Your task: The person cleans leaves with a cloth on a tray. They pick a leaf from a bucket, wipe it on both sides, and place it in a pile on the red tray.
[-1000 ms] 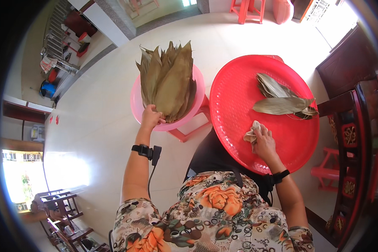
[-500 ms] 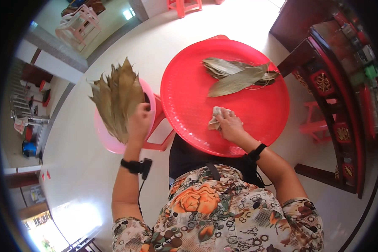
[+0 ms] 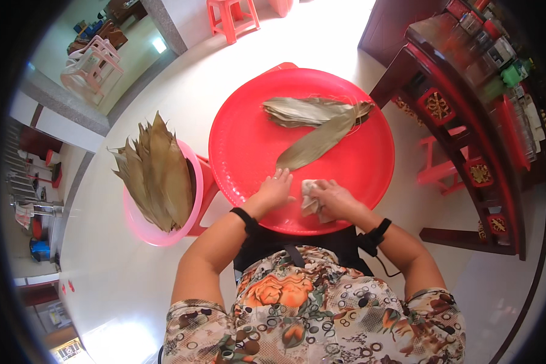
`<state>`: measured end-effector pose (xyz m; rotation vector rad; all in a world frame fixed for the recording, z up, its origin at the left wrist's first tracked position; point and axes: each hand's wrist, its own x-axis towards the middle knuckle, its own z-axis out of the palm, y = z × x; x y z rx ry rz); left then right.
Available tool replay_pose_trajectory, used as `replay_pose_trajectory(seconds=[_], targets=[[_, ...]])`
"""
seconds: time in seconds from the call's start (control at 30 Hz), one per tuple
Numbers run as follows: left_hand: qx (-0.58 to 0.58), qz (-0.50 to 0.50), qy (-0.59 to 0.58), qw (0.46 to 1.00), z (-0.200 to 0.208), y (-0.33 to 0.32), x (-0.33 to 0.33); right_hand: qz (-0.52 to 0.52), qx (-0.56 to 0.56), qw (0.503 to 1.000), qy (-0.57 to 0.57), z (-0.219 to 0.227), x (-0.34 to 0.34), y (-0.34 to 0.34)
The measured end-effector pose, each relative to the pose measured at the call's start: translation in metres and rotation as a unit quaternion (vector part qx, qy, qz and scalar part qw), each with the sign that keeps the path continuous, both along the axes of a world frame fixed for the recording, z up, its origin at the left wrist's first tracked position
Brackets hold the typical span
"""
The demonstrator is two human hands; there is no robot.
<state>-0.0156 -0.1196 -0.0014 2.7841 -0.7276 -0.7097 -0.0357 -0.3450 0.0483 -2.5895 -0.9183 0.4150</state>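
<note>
A large red round tray [image 3: 242, 139] lies in front of me. My left hand [image 3: 276, 189] is over its near left part, fingers stretched and thumb apart. Its fingertips are at the near end of a long dried leaf [image 3: 315, 145] lying slantwise on the tray. The leaf's far end rests over a bundle of similar dried leaves [image 3: 291, 112]. To the right, my right hand [image 3: 337, 200] is closed on a crumpled whitish cloth [image 3: 310, 199] near the tray's front edge. A pink basin [image 3: 158, 238] on the left holds a fan of brownish-green leaves [image 3: 158, 176].
A red stool [image 3: 204, 188] shows between basin and tray. Dark carved wooden furniture [image 3: 461, 145], with cluttered items on top, stands on the right, a red stool [image 3: 437, 161] under it. Farther off are another red stool [image 3: 232, 21] and a pale plastic chair [image 3: 93, 67].
My left hand has moved from the basin's leaves to the tray. The single leaf's near end has swung toward me. My right hand keeps the cloth. The whole view has shifted.
</note>
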Motion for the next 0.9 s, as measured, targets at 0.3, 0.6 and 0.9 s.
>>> replay_pose_trajectory(seconds=[0.3,0.6,0.9], targets=[[-0.133,-0.051,0.019,0.990,0.014,0.042,-0.065,-0.013,0.127,0.988,-0.084,0.037,0.011,0.045],[-0.196,0.015,-0.004,0.981,-0.001,0.046,-0.067,-0.010,-0.136,0.987,-0.087,-0.039,0.044,0.053],[-0.214,0.101,0.015,0.971,0.021,0.044,-0.065,-0.197,-0.125,0.972,-0.028,-0.033,0.094,-0.068]])
